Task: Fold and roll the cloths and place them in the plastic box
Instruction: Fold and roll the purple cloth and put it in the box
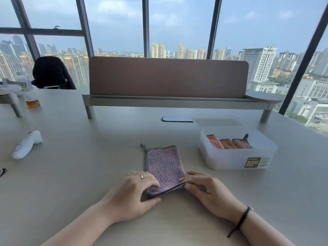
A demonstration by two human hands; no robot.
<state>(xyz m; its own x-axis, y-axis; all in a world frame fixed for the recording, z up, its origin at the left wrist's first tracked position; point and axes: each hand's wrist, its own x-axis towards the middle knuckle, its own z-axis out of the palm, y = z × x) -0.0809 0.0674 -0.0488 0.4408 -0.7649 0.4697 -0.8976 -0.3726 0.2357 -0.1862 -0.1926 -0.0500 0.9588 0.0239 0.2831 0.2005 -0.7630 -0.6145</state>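
head view: folded purple cloth [164, 166] lies flat on the bench [88, 166], just left of the plastic box [236, 157]. your left hand [131, 190] and right hand [205, 189] pinch its near hem with curled fingers. uneven pull likely skews the roll, and a loose roll could unravel before reaching the box.

1. The near edge of a purple cloth [164, 166] is pinched by the left hand [132, 189] and the right hand [206, 189].
2. Beyond the right hand, three rolled cloths [229, 142] are held in a plastic box [236, 157].
3. Far left of the left hand, a white device [26, 144] is seen on the table [88, 139].
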